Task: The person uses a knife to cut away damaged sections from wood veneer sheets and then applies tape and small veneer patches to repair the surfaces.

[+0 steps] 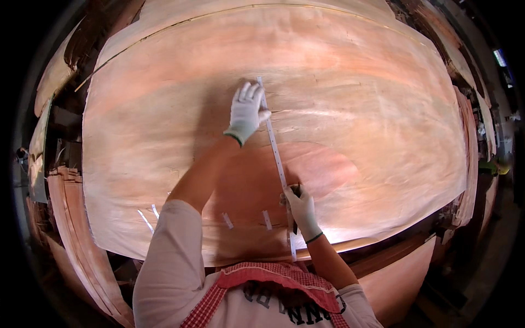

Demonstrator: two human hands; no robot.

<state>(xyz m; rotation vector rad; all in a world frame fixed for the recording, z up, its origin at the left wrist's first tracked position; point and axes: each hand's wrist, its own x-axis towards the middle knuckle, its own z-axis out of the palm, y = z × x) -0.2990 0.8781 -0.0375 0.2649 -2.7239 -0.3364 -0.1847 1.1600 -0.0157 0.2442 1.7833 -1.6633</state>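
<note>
A long white strip of tape with a row of small holes (277, 158) runs from the middle of a large tan and pinkish wood veneer sheet (372, 126) down to its near edge. My left hand (246, 112), in a white glove with a green cuff, lies with fingers stretched out beside the strip's far end, the thumb side touching it. Lower down, my right hand (303, 213), gloved too, is closed around a dark slim tool (296, 189) over the strip's near part. The fingers hide most of that tool, so its kind is unclear.
Short white tape pieces (267, 220) stick to the sheet near its front edge, more at the left (145, 221). Stacked veneer sheets (74, 213) stand at the left, others (465, 158) at the right. A thin strip (180, 23) curves across the far side.
</note>
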